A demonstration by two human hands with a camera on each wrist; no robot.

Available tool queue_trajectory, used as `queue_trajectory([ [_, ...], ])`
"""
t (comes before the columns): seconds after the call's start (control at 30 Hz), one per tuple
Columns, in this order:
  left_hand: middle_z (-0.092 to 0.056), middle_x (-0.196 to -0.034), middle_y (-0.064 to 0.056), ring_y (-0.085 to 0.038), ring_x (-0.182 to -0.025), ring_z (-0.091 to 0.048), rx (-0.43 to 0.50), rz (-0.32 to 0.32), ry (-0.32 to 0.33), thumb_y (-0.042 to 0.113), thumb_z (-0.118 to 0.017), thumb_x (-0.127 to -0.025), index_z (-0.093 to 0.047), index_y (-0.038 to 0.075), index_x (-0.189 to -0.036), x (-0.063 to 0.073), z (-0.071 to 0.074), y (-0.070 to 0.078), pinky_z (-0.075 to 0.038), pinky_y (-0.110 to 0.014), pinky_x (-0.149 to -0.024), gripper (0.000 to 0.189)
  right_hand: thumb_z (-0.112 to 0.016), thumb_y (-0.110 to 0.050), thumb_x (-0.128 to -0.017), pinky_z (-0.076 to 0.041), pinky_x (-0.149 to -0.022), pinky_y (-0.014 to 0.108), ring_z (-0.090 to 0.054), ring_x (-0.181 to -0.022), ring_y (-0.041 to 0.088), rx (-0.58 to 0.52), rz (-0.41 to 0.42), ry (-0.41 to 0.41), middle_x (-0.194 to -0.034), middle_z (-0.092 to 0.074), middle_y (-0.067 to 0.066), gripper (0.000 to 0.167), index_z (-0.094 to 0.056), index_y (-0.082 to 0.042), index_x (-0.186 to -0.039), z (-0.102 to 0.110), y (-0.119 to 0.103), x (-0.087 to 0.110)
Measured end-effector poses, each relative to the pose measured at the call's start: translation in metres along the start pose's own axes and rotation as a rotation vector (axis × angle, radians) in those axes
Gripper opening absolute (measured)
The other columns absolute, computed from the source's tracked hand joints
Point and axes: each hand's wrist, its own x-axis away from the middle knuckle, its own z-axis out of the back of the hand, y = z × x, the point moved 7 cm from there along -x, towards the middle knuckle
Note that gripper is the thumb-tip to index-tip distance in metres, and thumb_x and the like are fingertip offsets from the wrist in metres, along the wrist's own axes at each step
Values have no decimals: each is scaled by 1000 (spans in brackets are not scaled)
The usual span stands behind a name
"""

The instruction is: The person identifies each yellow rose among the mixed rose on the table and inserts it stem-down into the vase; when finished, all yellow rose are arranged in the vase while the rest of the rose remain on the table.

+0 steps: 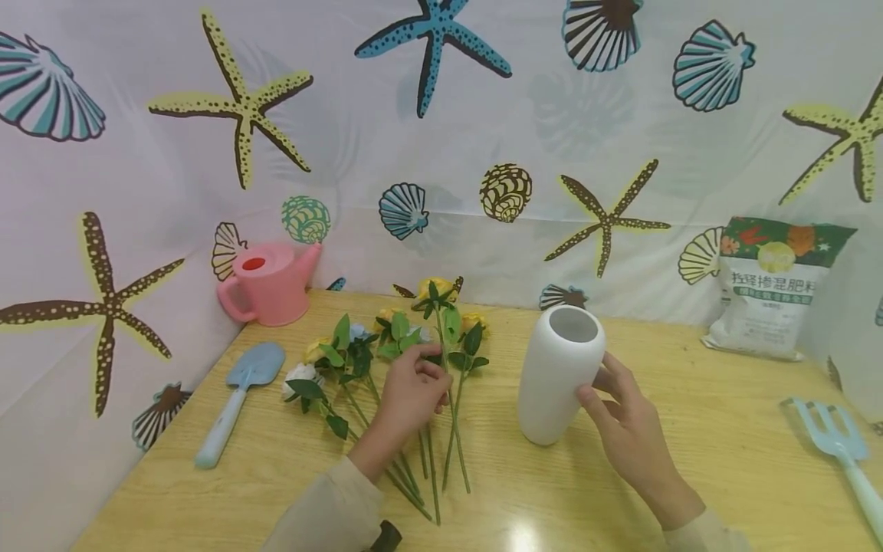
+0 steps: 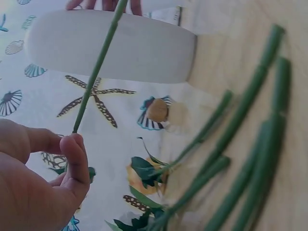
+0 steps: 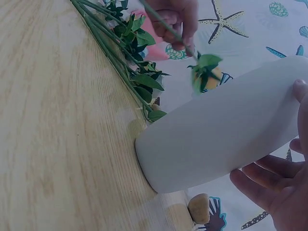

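My left hand pinches the green stem of a yellow flower between thumb and fingers. That flower is raised above several others, its bloom pointing away toward the back. Below and to the left, artificial flowers lie in a loose bunch, with a white bloom, yellow and blue ones, and dark green leaves. A tall white vase with an open round mouth stands on the table to the right of the bunch. My right hand holds the vase's right side, thumb in front and fingers behind.
A pink watering can and a blue hand trowel are at the left. To the right are a fertilizer bag and a light blue hand fork. A brown stone-like piece sits beyond the vase. Patterned cloth hangs behind the wooden table.
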Motion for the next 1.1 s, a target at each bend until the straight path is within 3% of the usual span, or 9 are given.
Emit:
queue_trajectory([
  [0.23, -60, -91, -7, -13, -62, -59, 183, -61, 58, -1, -61, -97, -44, 4, -145, 2, 1, 33, -52, -24, -58, 51, -58, -5, -101, -52, -88, 14, -50, -114, -18, 2, 18, 12, -134, -63, 21, 57, -39, -12, -154, 3, 1, 1],
  [0.8, -51, -97, -5, -15, -71, -61, 649, -449, 303, 1, -54, -102, -30, 8, -140, -3, -2, 126, -54, -23, -65, 45, -60, -3, -99, -56, -86, 21, -52, -113, -17, -24, 39, 29, -132, -65, 21, 58, -41, -12, -153, 1, -2, -2],
  [0.93, -50, -97, -4, -13, -70, -61, 677, -503, 296, 1, -53, -102, -28, 6, -139, -4, -9, 138, -54, -22, -65, 44, -61, -2, -98, -57, -85, 22, -52, -113, -16, -25, 51, 34, -132, -65, 21, 59, -41, -13, -153, 2, -3, -2],
  [1.1, -52, -93, -2, -12, -68, -60, 617, -481, 271, 0, -52, -102, -32, 6, -139, -8, -25, 137, -52, -20, -62, 43, -61, -2, -99, -56, -84, 19, -52, -113, -16, -33, 48, 36, -132, -65, 21, 59, -41, -13, -153, 2, -3, -2],
])
